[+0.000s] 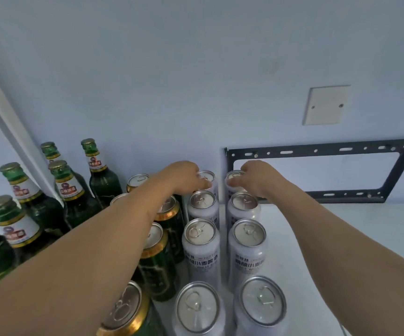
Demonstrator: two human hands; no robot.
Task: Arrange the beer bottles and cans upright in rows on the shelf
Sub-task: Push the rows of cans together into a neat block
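At twelve o'clock on the white shelf (341, 238), the left hand (184, 175) pinched the rim of one rear white can (208, 178) and the right hand (259, 180) gripped the neighbouring rear white can (232, 181). Green bottles (67, 190) stood upright at nine o'clock.

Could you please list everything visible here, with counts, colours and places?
Green glass beer bottles: six at least partly visible, gold caps, upright, left by the wall.
Green-and-gold beer cans: at least five, upright, centre-left, partly behind the left forearm.
White beer cans: eight, upright, two rows of four, centre.
White shelf top: one, under the cans.
White blank wall plate: one, upper right.
Black metal wall bracket: one, right, on the wall.
Left hand: on the rearmost can, left white row.
Right hand: on the rearmost can, right white row.
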